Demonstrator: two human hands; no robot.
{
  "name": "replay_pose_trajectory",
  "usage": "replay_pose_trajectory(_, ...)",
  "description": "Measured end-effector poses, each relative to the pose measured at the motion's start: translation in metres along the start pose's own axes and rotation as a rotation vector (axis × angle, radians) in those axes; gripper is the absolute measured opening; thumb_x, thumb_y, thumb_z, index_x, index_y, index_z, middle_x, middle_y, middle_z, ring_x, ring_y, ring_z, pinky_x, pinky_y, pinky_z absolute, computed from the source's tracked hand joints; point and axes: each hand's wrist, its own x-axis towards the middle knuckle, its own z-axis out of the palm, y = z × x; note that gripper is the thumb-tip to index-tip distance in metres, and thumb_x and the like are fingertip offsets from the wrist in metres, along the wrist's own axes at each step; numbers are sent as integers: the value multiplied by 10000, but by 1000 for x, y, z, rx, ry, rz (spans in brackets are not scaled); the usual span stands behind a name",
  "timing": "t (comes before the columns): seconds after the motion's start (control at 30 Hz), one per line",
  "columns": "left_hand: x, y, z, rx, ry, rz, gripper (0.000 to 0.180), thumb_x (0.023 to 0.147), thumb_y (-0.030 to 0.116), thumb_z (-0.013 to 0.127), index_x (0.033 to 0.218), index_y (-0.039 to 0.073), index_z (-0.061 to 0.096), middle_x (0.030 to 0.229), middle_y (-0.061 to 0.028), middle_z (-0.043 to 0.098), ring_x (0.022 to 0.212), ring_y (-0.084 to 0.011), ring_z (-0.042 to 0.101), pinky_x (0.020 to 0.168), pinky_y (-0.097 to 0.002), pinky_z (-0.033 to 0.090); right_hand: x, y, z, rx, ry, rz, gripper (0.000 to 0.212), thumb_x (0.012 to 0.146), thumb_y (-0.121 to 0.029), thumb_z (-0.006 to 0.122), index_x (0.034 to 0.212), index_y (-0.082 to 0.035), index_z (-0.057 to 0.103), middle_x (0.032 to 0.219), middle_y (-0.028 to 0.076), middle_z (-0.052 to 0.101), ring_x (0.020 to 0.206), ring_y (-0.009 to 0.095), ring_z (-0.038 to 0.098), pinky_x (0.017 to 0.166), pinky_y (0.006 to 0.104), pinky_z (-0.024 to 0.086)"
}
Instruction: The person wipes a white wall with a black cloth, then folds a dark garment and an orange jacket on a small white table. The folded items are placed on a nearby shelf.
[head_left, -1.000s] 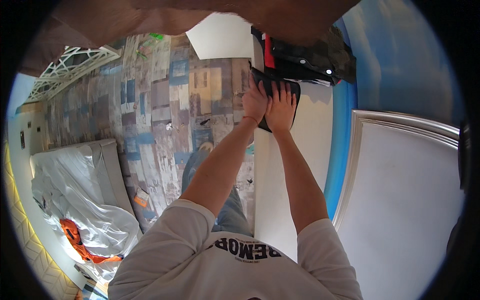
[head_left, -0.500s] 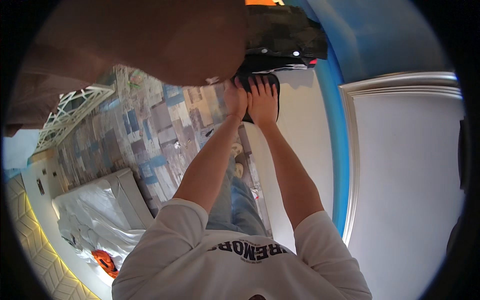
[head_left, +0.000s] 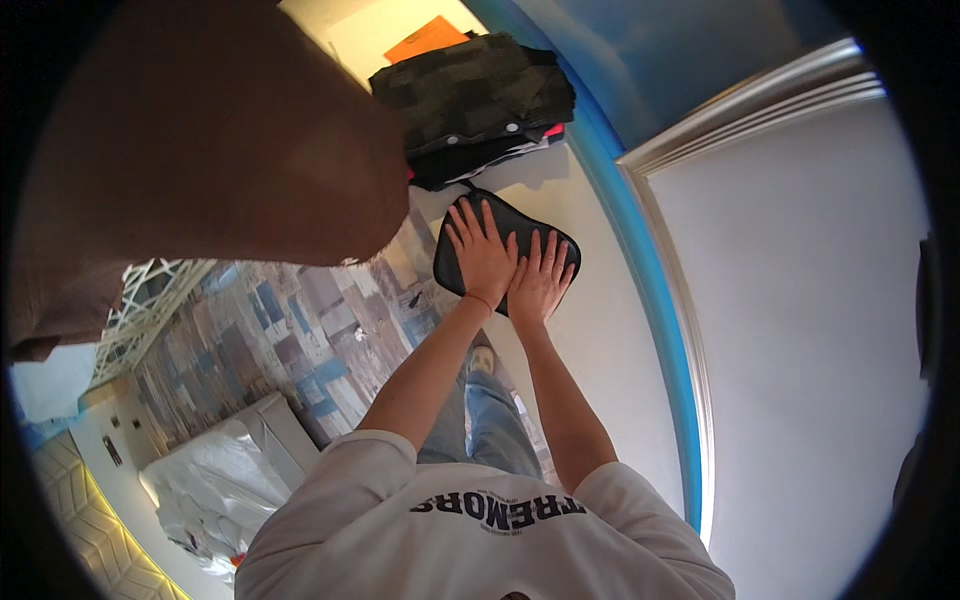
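Note:
A flat black case (head_left: 452,265) with rounded corners lies on a pale ledge (head_left: 610,370), with a small loop at its far edge. My left hand (head_left: 484,262) rests flat on its left half, fingers spread. Beside it, my right hand (head_left: 538,285) lies flat on the right half, its fingers also apart. The two hands nearly touch at the thumbs. Just beyond the case sits a stack of folded dark clothes (head_left: 475,95), with a checked garment with pale snaps on top.
Brown fabric (head_left: 250,150) fills the upper left. Past the clothes lies an orange flat piece (head_left: 430,38). A blue strip and a silver-framed panel (head_left: 790,300) run along the right. Patterned flooring (head_left: 300,310) and a plastic-covered piece of furniture (head_left: 220,480) are at lower left.
The view has shifted, showing more of the clothes stack and case. My left hand has moved from the case's left edge to lie flat on top, beside my right hand.

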Motion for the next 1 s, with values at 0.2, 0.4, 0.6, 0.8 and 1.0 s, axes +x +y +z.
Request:
replay_pose_trajectory(0.2,36,40,15,-49,-63,219,675,922,387,545,1493,67,377,1574,-235,238,1463,-445,171,1175,-573,155,32,28,-9,-35,79,155,486,1009,-287,430,1483,-176,419,1598,72,299,1488,300,227,1186,545,139)
replay_pose_trajectory(0.4,53,83,41,-116,-40,435,638,898,385,584,1442,75,459,1556,-177,316,1451,-440,207,1161,-580,206,44,73,-21,-51,160,200,481,989,-285,461,1453,-158,449,1559,91,365,1456,311,293,1168,553,188)
replay_pose_trajectory(0.6,-13,144,46,-158,-178,624,513,900,388,583,1288,51,592,1528,-143,368,1457,-458,176,1156,-616,183,-15,134,-42,-103,281,371,488,964,-299,491,1427,-147,471,1458,112,484,1371,337,407,1139,565,243)
replay_pose_trajectory(0.8,-114,197,45,-167,-326,798,492,919,410,563,1222,24,594,1428,-187,451,1457,-471,168,1160,-635,155,-110,194,-74,-112,333,556,481,963,-308,480,1412,-134,484,1456,99,483,1397,325,374,1141,539,254)
replay_pose_trajectory(1.0,-225,223,44,-260,-451,997,667,932,412,543,1473,49,400,1576,-184,269,1460,-470,155,1152,-643,145,-222,228,-99,-137,376,755,486,952,-289,496,1414,-138,503,1533,123,404,1432,346,329,1159,531,232)
